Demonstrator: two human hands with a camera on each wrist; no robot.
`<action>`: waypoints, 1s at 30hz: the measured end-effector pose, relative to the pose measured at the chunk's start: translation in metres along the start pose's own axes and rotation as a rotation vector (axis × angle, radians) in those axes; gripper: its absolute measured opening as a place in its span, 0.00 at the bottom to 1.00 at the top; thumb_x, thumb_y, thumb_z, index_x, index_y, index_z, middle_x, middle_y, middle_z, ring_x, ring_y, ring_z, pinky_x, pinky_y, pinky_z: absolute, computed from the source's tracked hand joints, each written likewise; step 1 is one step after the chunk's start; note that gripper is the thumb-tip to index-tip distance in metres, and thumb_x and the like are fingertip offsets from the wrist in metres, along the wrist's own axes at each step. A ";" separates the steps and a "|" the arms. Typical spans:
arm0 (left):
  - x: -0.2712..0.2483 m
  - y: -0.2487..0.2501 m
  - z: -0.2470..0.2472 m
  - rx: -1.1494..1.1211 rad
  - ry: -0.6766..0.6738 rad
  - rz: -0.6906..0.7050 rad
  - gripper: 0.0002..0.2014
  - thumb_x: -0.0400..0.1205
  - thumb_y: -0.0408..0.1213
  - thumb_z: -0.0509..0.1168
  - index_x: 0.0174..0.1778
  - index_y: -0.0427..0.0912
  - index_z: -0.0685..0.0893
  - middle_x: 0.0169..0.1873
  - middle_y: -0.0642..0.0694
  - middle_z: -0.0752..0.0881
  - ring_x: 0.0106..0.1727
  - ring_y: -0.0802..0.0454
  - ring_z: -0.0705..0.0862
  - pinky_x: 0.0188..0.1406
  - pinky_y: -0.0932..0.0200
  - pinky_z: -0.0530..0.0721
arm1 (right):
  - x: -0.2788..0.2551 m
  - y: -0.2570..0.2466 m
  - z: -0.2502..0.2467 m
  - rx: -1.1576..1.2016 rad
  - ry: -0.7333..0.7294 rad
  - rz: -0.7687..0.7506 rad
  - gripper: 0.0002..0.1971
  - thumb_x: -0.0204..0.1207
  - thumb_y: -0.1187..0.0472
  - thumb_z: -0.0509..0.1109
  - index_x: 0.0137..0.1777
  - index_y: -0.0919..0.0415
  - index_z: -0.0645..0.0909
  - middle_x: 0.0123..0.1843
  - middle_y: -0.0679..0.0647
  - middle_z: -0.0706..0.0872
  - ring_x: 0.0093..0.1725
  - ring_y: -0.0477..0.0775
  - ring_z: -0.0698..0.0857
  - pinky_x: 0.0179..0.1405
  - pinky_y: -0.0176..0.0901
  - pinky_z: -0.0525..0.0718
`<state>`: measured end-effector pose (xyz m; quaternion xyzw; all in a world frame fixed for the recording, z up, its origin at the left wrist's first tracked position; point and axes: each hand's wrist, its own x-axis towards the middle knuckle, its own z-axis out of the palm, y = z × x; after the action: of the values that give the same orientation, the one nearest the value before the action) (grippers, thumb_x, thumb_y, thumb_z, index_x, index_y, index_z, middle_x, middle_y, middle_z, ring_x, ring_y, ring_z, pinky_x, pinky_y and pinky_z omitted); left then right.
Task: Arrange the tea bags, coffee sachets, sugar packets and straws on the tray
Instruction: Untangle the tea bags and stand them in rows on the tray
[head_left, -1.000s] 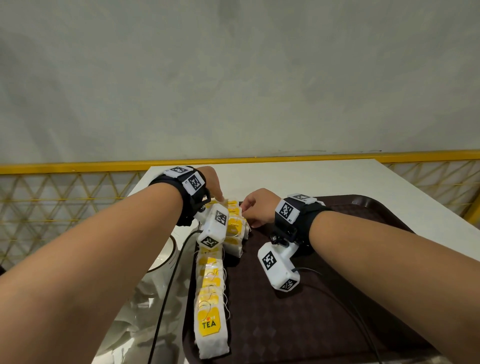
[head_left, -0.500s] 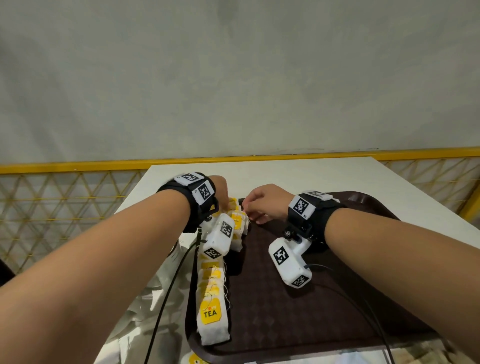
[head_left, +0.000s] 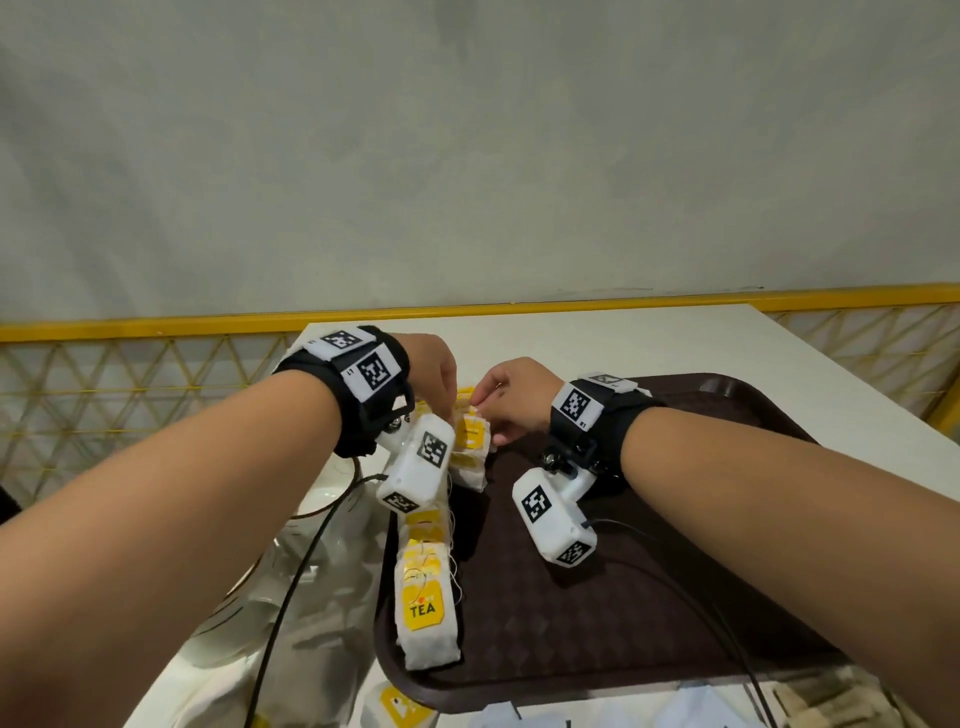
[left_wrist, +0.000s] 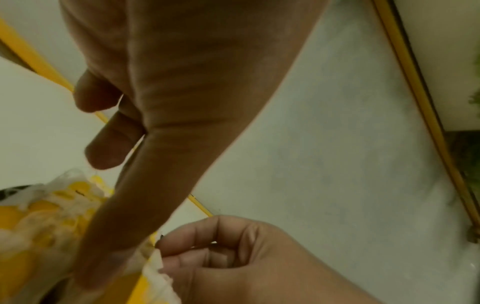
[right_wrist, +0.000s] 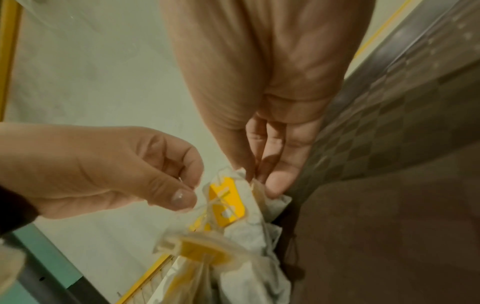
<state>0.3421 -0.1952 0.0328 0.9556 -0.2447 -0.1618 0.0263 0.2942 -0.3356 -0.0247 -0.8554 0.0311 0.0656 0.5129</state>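
A dark brown tray (head_left: 649, 597) lies on the white table. A row of white tea bags with yellow tags (head_left: 428, 608) runs along its left edge. Both hands meet at the far end of that row. My right hand (head_left: 491, 415) pinches the top edge of the farthest tea bag (right_wrist: 228, 201) between thumb and fingertips (right_wrist: 270, 185). My left hand (right_wrist: 187, 185) curls beside it, thumb and forefinger pinching the bag's thin string. In the left wrist view one left finger reaches down onto the bags (left_wrist: 39, 226), with the right hand (left_wrist: 166, 253) below it. No sachets, sugar packets or straws are clearly visible.
The tray's middle and right (head_left: 727, 519) hold only the wrist-camera cables. A crinkled clear plastic bag (head_left: 311, 561) lies left of the tray. A loose yellow-tagged tea bag (head_left: 397, 704) and pale packets (head_left: 810, 701) sit by the front rim. A yellow railing (head_left: 156, 327) borders the table.
Both hands have stayed at the far end of the tea bag row, working the last bag. The head view has tilted down, showing the tray's front rim.
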 end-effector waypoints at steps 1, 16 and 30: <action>-0.001 0.000 0.002 0.003 0.025 0.004 0.11 0.70 0.42 0.78 0.45 0.46 0.87 0.39 0.53 0.84 0.42 0.56 0.80 0.41 0.64 0.77 | 0.000 0.001 0.001 -0.002 -0.002 0.004 0.10 0.75 0.75 0.70 0.39 0.60 0.81 0.45 0.67 0.86 0.32 0.61 0.85 0.39 0.49 0.89; -0.014 0.012 0.020 0.032 -0.074 0.134 0.05 0.75 0.45 0.74 0.40 0.51 0.85 0.37 0.52 0.85 0.37 0.57 0.80 0.44 0.62 0.78 | -0.007 0.005 -0.004 -0.014 -0.029 -0.067 0.07 0.78 0.74 0.67 0.45 0.62 0.81 0.43 0.62 0.85 0.36 0.57 0.86 0.41 0.45 0.89; -0.010 -0.001 0.017 -0.069 -0.007 0.034 0.09 0.79 0.32 0.69 0.54 0.43 0.89 0.39 0.50 0.85 0.32 0.61 0.79 0.35 0.69 0.77 | -0.023 0.004 -0.009 0.156 0.007 0.055 0.05 0.81 0.68 0.67 0.42 0.64 0.79 0.39 0.60 0.84 0.35 0.53 0.84 0.41 0.47 0.88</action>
<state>0.3288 -0.1893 0.0192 0.9493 -0.2552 -0.1733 0.0612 0.2712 -0.3460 -0.0210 -0.8118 0.0612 0.0742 0.5760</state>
